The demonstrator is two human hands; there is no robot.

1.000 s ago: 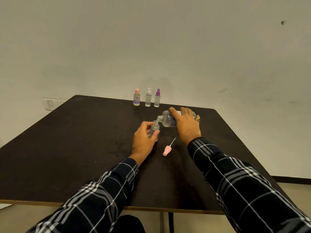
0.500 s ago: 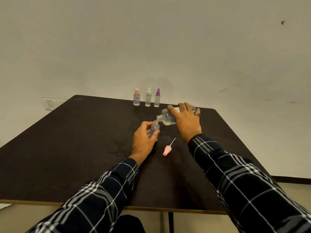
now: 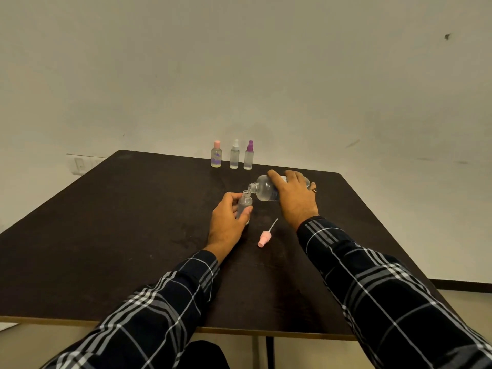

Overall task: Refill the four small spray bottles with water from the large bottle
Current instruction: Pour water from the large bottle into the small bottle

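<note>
My left hand (image 3: pixel 227 222) grips a small clear spray bottle (image 3: pixel 245 203), uncapped and upright on the dark table (image 3: pixel 119 222). My right hand (image 3: pixel 295 198) holds the large clear bottle (image 3: pixel 262 191) tipped sideways, its open mouth just above and right of the small bottle's neck. The small bottle's pink spray cap (image 3: pixel 265 238) with its dip tube lies on the table between my wrists. At the far edge stand three small bottles: one with a pink cap (image 3: pixel 216 154), one with a white sprayer (image 3: pixel 234 155), one with a purple sprayer (image 3: pixel 249 155).
The table's front edge runs below my forearms, its right edge slants near my right sleeve. A pale wall rises behind the table, with a switch plate (image 3: pixel 80 164) at the far left.
My right hand has raised the large bottle a little and shifted it slightly, keeping its mouth by the small bottle's neck. My left hand and the small bottle have stayed put.
</note>
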